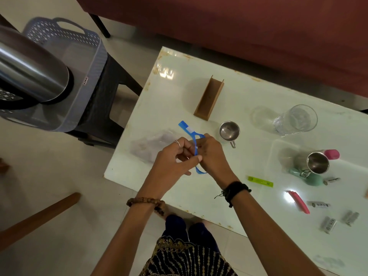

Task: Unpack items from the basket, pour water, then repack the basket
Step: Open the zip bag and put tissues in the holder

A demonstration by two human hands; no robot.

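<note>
Both my hands meet over the near left part of the white table (175, 90). My left hand (175, 158) and my right hand (213, 154) are both closed on a blue strap (187, 128) whose free end sticks up and away to the left. A grey lattice basket (79, 62) stands on a dark stool to the left of the table. On the table are a small steel cup (229, 130), a clear glass (296, 120), a second steel cup (317, 163) and a clear plastic bag (153, 144).
A brown wooden holder (209, 97) lies at the table's middle. At the right lie a green bottle (312, 178), a pink-capped item (331, 154), a lime green stick (260, 181), a pink strip (298, 201) and several batteries. A steel flask (29, 72) looms close at the left.
</note>
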